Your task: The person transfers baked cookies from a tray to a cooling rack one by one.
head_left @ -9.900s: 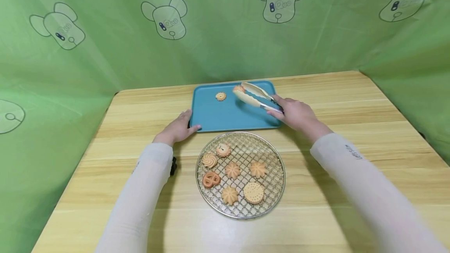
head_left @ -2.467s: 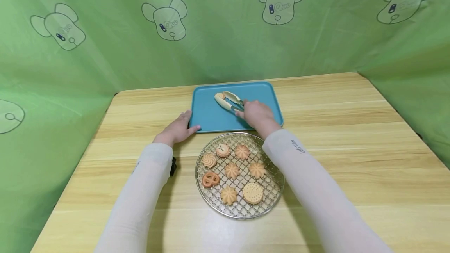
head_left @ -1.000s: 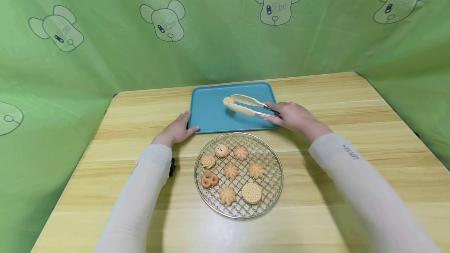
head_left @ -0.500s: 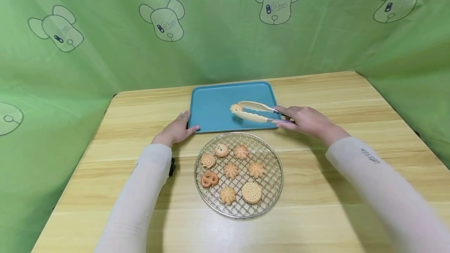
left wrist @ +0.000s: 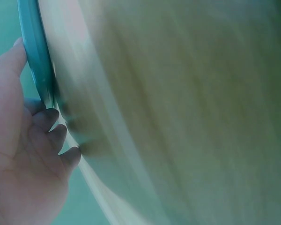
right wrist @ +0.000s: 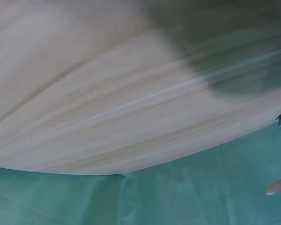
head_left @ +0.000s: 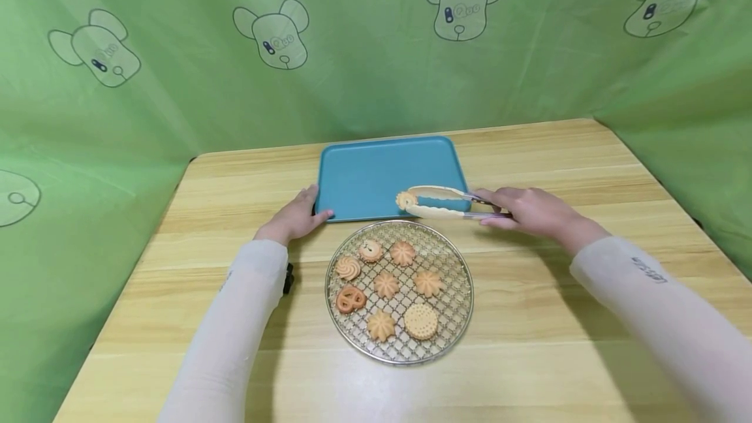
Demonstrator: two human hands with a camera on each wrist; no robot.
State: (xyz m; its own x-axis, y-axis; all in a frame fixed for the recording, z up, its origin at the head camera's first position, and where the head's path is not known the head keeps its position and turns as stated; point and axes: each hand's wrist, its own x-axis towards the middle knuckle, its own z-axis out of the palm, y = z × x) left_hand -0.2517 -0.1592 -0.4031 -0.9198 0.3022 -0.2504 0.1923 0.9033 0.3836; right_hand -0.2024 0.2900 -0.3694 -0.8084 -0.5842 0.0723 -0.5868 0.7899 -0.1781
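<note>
My right hand [head_left: 531, 211] grips a pair of tongs [head_left: 437, 212] with pale scalloped ends. Pinched in their tips is a small round cookie [head_left: 406, 200] with a fluted edge, over the front rim of the blue tray [head_left: 364, 175]. My left hand [head_left: 294, 214] holds the tray's front left corner, thumb at the front edge and fingers along the side; the left wrist view shows the fingers [left wrist: 56, 133] curled at the rim. Nearer me, a round wire rack [head_left: 452, 305] bears several cookies, among them a pretzel [head_left: 350, 299], a swirl [head_left: 348, 268] and a dotted round one [head_left: 420, 322].
The rack stands just in front of the tray on a wooden table [head_left: 529, 358]. Green curtains [head_left: 376, 83] with printed bear heads hang along the back and both sides. A black device [head_left: 288, 279] sits at the left wrist.
A flower-shaped cookie went from the tongs onto the rack's back. The tongs then took the tray's last cookie and carried it right and toward me. The left hand stays put.
</note>
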